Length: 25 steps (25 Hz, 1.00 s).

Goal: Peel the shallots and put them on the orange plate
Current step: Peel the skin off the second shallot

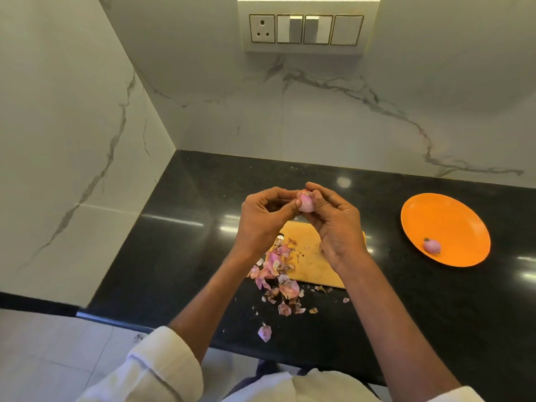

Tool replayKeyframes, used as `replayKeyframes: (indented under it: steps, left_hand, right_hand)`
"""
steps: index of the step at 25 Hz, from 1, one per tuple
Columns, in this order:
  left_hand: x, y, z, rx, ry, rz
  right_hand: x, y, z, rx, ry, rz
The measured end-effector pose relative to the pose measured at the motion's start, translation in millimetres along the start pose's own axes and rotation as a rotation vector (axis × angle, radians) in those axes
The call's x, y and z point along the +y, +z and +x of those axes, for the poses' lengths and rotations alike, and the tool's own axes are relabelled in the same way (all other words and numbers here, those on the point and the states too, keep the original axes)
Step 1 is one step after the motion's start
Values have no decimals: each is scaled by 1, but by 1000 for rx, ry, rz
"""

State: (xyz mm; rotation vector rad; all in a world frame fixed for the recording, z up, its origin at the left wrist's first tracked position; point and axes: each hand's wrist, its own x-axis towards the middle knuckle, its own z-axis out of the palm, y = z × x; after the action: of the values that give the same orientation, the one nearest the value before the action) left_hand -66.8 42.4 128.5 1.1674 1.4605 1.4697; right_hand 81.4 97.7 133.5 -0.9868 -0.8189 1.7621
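A pale pink shallot (305, 202) is held up above the counter between both hands. My left hand (262, 220) pinches its left side with thumb and fingertips. My right hand (336, 224) grips it from the right, thumb near its top. One peeled shallot (432, 245) lies near the front edge of the orange plate (452, 219), which sits on the counter to the right.
A wooden cutting board (311, 264) lies under my hands on the black counter (185, 242). Pink and brown peels (275, 268) are heaped on its left end and spill toward the counter's front edge. Marble walls close the left and back; a switch panel (306, 29) hangs above.
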Motion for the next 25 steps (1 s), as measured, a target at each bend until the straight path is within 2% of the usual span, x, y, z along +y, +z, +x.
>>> replayKeyframes:
  steps: [4, 9, 14, 18, 21, 23, 25]
  left_hand:
    - [0, 27, -3, 155, 69, 110]
    - [-1, 60, -12, 363, 77, 192]
    - [-8, 66, -12, 448, 26, 100]
    - [-12, 74, -14, 539, -126, -116]
    - [-20, 70, -17, 422, -176, -205]
    - [-25, 65, -16, 319, -190, -170]
    - [-28, 64, -15, 293, -186, -135]
  right_hand:
    - [-6, -6, 3, 4, 28, -13]
    - [-13, -16, 8, -3, 168, 73]
    - [-13, -28, 14, -45, 319, 213]
    - [-10, -38, 15, -17, 406, 307]
    - [-9, -39, 13, -22, 361, 249]
    - [-9, -38, 10, -61, 291, 148]
    - [-7, -37, 8, -63, 269, 87]
